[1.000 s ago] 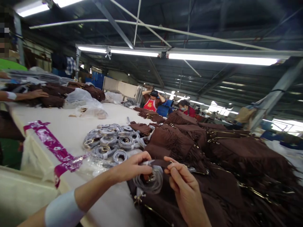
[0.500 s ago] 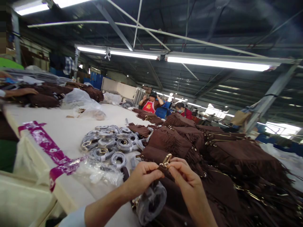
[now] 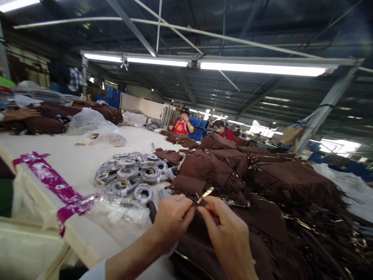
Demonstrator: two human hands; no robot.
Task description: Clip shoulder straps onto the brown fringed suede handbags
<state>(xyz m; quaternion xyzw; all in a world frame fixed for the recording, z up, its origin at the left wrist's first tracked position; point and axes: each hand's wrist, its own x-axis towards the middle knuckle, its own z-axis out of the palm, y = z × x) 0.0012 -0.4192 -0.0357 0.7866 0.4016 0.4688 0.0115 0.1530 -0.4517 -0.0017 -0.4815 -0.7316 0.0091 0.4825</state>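
My left hand and my right hand meet at the lower middle, both pinched around a small gold metal clasp. The clasp tilts up between their fingertips; what it is fastened to is mostly hidden by the fingers. Directly beneath and behind my hands lies a dark brown bag. Left of them, on the white table, sit several coiled straps in clear wrap, some with gold buckles. Crumpled clear plastic lies just left of my left wrist.
Fringed brown bags are piled to the right. Purple tape crosses the table's left edge. At the far left, a person's hand rests on more brown bags beside plastic bags. Two people sit beyond the table.
My left hand has rolled over, its back now facing up, and the clasp has turned. The wrapped coil hanging below my hands is now mostly hidden. A far person has lowered one arm.
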